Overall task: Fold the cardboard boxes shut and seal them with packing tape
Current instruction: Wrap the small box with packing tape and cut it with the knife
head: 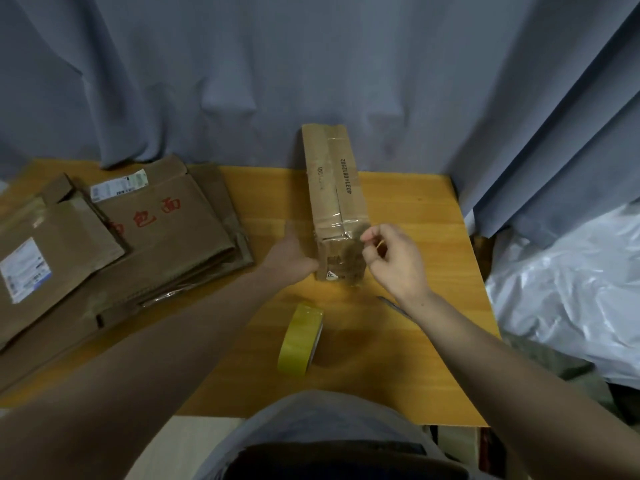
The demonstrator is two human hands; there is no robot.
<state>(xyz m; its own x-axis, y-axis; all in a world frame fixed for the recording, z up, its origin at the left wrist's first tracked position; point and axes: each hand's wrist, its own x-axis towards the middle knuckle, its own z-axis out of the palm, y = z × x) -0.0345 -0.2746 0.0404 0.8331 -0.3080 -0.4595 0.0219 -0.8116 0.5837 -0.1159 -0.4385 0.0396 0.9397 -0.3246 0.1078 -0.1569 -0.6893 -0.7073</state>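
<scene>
The box (334,188) lies long and narrow on the table (426,216), its far end against the grey curtain (242,81), its flaps folded shut and the top seam already glossy with tape. I'm working on the end nearest me.

My left hand (294,254) is flat against the box's left side at that near end, fingers straight and not curled round anything, bracing it. My right hand (394,261) hovers just off the box's near right corner, thumb and forefinger pinched together. What they pinch is blurred, but I take it for a clear tape strip (356,237) that drapes over the corner and down the end face.

To do this well I should keep the strip taut and lay it down from the top edge downward, so no air or creases get trapped. The left palm must hold firm; the box is light and narrow and will likely skid or roll if I pull sideways. Then I should rub the strip flat with a fingertip, especially over the corner, where it lifts first.

Nearer me than the box stands the yellow tape roll (301,341) on edge, loose, and apt to roll if nudged. Under my right wrist lies a thin grey tool (391,303), perhaps a cutter. Left of the box sit the flattened boxes (166,230), not yet folded up.
</scene>
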